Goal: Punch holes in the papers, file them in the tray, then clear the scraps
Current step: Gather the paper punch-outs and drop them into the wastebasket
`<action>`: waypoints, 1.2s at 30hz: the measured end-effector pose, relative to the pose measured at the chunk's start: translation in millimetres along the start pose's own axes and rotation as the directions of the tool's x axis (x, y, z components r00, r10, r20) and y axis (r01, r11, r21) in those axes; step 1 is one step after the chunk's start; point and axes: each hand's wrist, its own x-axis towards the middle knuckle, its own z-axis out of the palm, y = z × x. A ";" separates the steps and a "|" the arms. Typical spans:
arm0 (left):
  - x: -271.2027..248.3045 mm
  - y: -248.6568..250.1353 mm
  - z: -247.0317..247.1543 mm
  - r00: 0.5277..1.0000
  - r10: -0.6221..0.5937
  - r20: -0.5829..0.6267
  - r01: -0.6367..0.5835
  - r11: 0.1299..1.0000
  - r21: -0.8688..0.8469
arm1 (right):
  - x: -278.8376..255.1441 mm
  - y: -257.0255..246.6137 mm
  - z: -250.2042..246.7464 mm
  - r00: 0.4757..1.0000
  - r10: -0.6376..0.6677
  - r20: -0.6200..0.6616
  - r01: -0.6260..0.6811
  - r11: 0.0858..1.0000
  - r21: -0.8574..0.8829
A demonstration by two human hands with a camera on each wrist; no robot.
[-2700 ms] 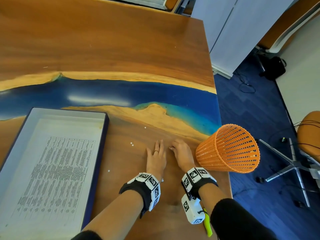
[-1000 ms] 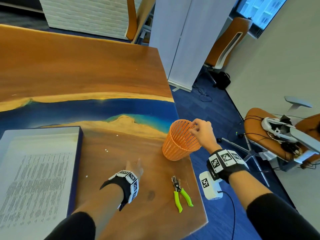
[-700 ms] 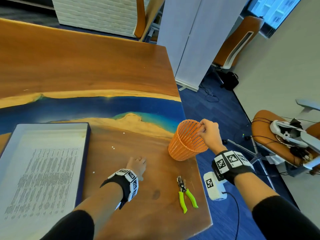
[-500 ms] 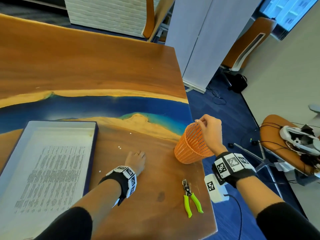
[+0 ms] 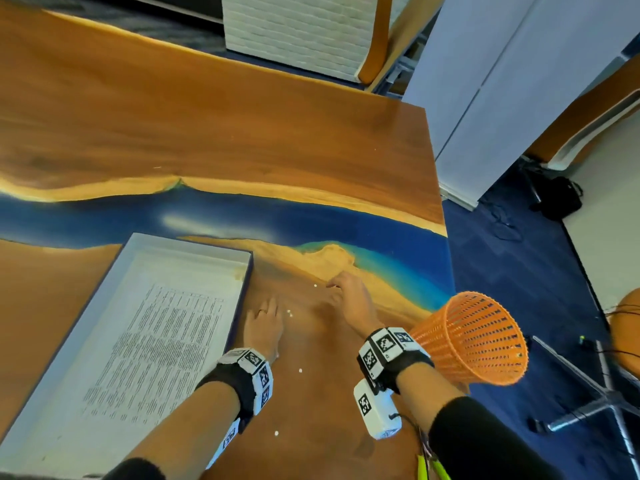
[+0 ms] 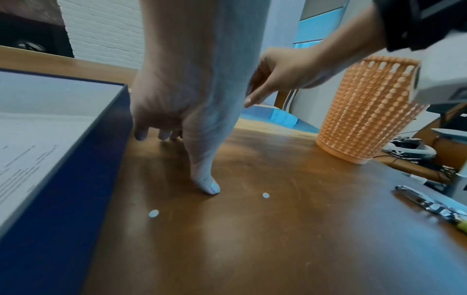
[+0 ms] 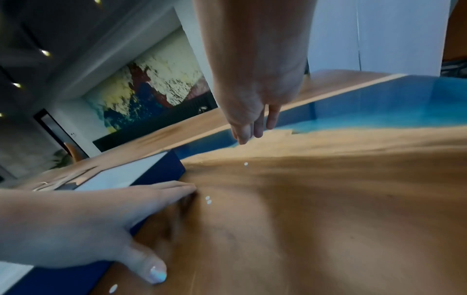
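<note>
Printed papers (image 5: 149,341) lie in the blue-walled tray (image 5: 194,242) on the left. Small white paper scraps (image 5: 289,313) are scattered on the wood, and one scrap (image 5: 315,285) lies just ahead of my right hand (image 5: 334,289). That hand hovers low with fingers (image 7: 252,125) pointing down and holding nothing. My left hand (image 5: 266,306) rests flat on the table beside the tray wall (image 6: 76,179), its thumb tip (image 6: 209,185) near two scraps (image 6: 265,195). The orange mesh basket (image 5: 474,341) stands at the table's right edge.
The hole punch (image 6: 429,207), with green handles (image 5: 429,469), lies near the front right corner. The table edge (image 5: 443,237) drops to blue carpet on the right, where a chair base (image 5: 606,403) stands. Bare wood stretches beyond the tray.
My right hand has let go of the basket rim and swung left, over the scraps by the tray. The left hand slid forward along the tray. The basket stays at the edge.
</note>
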 end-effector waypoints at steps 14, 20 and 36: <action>20.9 -3.5 -1.8 0.996 -0.050 0.073 0.047 0.998 0.038 | 42.0 14.8 56.1 0.997 0.077 0.011 -0.077 0.997 0.029; 19.4 -3.6 -1.5 0.996 -0.051 0.067 0.049 0.998 0.028 | 47.2 17.7 60.8 0.988 0.152 -0.033 -0.149 0.986 0.072; 20.7 -2.9 0.4 0.997 -0.057 0.048 0.058 0.998 -0.005 | 54.6 26.1 64.7 0.998 0.063 -0.026 -0.064 0.998 -0.005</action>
